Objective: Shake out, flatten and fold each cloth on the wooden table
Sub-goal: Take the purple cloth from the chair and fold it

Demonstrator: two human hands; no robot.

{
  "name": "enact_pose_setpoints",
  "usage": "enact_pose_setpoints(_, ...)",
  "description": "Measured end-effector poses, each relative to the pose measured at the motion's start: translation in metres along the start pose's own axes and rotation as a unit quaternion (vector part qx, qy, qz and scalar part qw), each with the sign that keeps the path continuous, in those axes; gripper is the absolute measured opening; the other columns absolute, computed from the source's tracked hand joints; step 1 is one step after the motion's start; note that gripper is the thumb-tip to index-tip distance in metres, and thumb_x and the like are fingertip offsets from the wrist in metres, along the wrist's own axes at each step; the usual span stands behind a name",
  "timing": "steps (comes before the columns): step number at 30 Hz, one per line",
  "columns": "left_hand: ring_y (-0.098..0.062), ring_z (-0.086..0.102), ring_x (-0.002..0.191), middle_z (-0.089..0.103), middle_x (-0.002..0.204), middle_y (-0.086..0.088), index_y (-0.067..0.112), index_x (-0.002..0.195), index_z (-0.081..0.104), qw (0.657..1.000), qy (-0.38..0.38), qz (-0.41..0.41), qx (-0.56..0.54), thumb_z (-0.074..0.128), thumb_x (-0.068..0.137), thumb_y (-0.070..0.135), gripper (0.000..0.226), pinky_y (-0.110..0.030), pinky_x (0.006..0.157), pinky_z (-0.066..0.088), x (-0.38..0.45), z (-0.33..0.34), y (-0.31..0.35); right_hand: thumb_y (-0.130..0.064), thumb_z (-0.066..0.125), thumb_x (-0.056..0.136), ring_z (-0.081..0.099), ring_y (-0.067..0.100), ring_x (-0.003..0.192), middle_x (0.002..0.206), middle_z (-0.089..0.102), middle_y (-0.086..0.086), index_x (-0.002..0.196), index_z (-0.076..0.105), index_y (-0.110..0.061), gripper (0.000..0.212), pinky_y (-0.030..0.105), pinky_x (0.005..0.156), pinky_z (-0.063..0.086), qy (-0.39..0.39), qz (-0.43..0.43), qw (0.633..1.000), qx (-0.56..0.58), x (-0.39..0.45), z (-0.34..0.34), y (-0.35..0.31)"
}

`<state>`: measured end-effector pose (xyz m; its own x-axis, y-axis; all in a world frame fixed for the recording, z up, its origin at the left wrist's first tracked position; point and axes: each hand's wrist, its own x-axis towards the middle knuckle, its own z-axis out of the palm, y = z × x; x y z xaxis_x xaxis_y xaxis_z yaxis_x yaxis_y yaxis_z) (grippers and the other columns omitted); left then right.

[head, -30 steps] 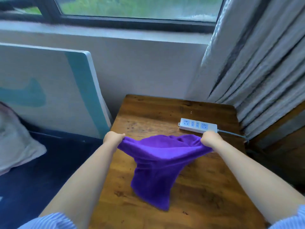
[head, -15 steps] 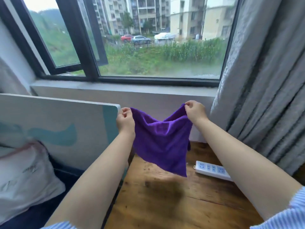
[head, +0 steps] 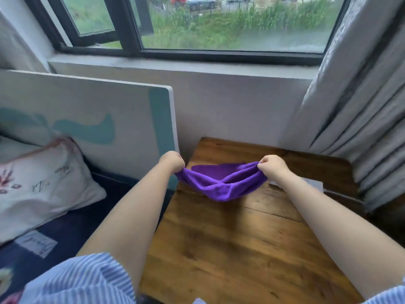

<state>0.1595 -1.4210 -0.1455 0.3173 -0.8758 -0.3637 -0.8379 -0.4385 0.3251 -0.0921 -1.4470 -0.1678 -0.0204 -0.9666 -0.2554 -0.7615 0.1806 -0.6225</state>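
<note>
Both arms are stretched out over the wooden surface [head: 230,249], and the purple cloth [head: 221,183] hangs between them like a slack hammock, its middle sagging and bunched in folds above the boards near the far end. The left hand [head: 172,161] has its fingers curled tight round one corner, just over the surface's left edge beside the white and teal panel [head: 109,119]; the right hand [head: 272,168] pinches the opposite corner, thumb and fingers closed on the fabric. From where I stand the cloth looks clear of the wood, though its lowest fold is close to it and I cannot say for certain that it is not brushing. I take this for the shaking-out step, with flattening and folding not yet done. The trouble I would watch for is the bunching: with the hands this near each other the fabric doubles on itself, and laid down like that it would land creased rather than flat. The left corner also sits over the gap by the bed [head: 65,233], so a slipped grip there could drop that side off the edge. A white object [head: 315,185] peeps out behind the right forearm; a wide flick might catch it.
</note>
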Motion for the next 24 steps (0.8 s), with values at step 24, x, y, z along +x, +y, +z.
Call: enact_pose_setpoints(24, -0.021, 0.048, 0.081, 0.059, 0.077, -0.006, 0.009, 0.066, 0.052, 0.79, -0.437, 0.043, 0.429, 0.05, 0.089, 0.013, 0.024, -0.028, 0.072, 0.04, -0.049, 0.177, -0.169, -0.01, 0.055, 0.082, 0.063, 0.023, 0.065, 0.074, 0.06, 0.011, 0.09, 0.057, -0.004, 0.01, 0.027, 0.054, 0.049, -0.393, 0.224, 0.823, -0.344, -0.134, 0.143, 0.161)
